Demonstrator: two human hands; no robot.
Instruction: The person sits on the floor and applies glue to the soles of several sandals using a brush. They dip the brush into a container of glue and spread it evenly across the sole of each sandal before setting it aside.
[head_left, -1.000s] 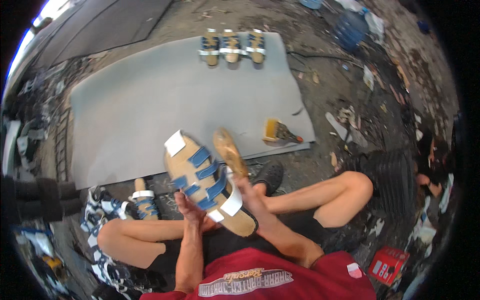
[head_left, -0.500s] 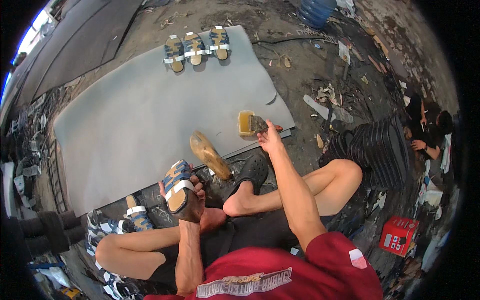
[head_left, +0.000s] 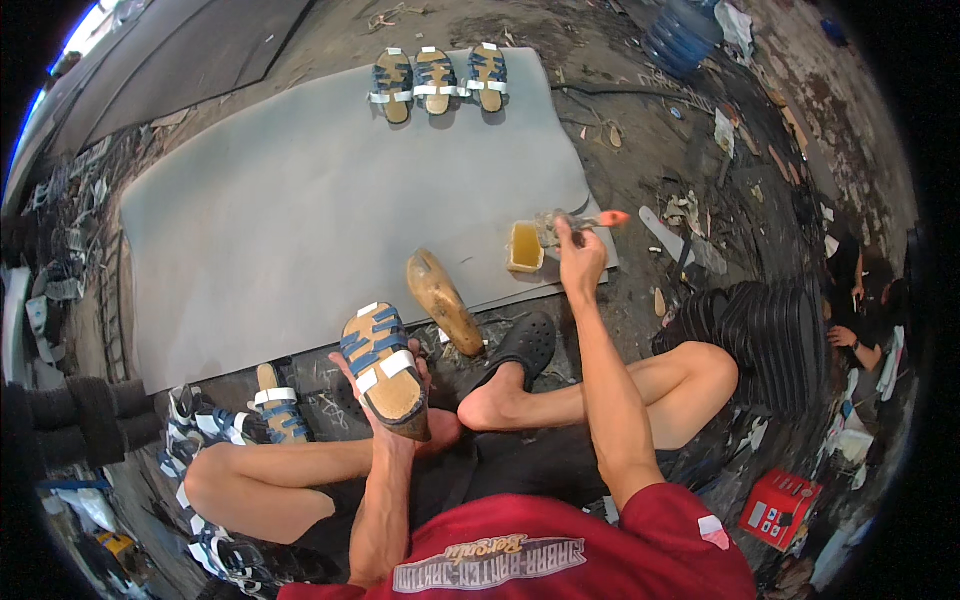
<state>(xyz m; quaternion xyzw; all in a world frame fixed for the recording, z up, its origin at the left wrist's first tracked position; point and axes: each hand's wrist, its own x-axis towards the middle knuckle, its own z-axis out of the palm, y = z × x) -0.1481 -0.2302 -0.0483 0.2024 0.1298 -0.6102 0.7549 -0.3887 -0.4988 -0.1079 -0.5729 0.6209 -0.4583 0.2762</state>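
Note:
My left hand (head_left: 423, 374) grips a sandal upper (head_left: 382, 352) from beneath, its tan sole side facing up, with blue straps and white strips across it. A dark last seems to sit inside at the heel end. In my right hand (head_left: 581, 262) is a brush (head_left: 592, 220) with an orange-tipped handle. Its bristle end is beside the rim of a squarish tub (head_left: 525, 247) of yellow glue-like stuff. Between my hands, a brown wooden shoe last (head_left: 445, 303) lies at the near edge of the grey sheet (head_left: 300, 220).
Three similar sandals (head_left: 436, 82) stand in a row on the sheet's far edge. More blue-strapped sandals (head_left: 282, 405) pile up by my left knee. Black soles (head_left: 765, 345) are stacked beyond my right knee, near a red box (head_left: 780, 508) and another person's hand (head_left: 842, 337).
My right hand has turned and lifted the brush, its bristles moving from over the tub to its side. The sandal in my left hand has tilted, showing more sole. The whole view has shifted.

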